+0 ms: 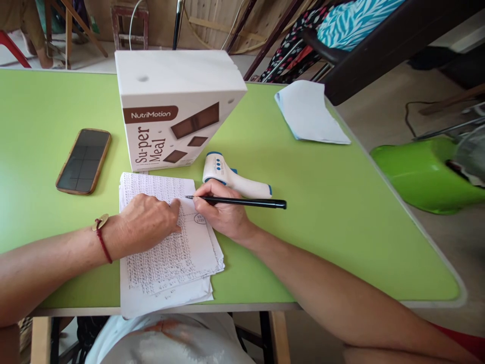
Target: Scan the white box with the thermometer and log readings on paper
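My right hand grips a black pen between thumb and fingers, its tip on or just above the top sheet. Dense handwriting fills much of the stack of papers, and a small round stamp mark shows at the right edge. My left hand lies on the pages, palm down, its thumb and index finger apart and the other fingers curled from sight. A red cord bracelet with a gold disc circles the left wrist. Just beyond my right hand lies a white and blue infrared thermometer.
A white NutriMotion box stands upright behind the papers. Left of it lies a phone in a brown case. Folded white paper rests at the green table's far right. A bright green bin is on the floor beyond the edge.
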`<state>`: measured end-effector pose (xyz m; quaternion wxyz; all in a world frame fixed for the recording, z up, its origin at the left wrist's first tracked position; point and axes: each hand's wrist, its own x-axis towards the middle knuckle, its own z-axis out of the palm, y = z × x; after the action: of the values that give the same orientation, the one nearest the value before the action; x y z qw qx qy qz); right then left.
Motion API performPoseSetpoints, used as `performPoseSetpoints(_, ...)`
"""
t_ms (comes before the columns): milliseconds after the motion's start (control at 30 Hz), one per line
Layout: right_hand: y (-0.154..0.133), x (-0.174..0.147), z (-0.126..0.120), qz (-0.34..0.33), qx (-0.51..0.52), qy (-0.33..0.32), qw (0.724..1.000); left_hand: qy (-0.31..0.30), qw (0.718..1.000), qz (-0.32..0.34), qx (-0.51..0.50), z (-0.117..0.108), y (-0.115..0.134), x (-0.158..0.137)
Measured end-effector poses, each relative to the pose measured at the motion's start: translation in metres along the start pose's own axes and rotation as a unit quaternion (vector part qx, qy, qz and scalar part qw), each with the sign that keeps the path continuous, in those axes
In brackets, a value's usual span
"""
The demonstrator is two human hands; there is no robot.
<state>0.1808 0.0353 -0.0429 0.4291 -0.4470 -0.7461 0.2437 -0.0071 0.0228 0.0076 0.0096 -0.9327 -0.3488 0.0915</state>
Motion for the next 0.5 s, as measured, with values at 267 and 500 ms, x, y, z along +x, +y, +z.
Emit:
performPoseSetpoints(267, 0.0003, -0.0003, -0.0004, 0.011, 0.002, 0.026, 1.000, -0.005, 1.000, -0.002, -0.003, -0.0009, -0.0006, -0.0004)
performPoseSetpoints(500, 0.0004, 0.0005, -0.0004, 0.023, 0.002, 0.009, 1.000, -0.006, 1.000, -0.002, -0.004, -0.0015, 0.0000, 0.0006)
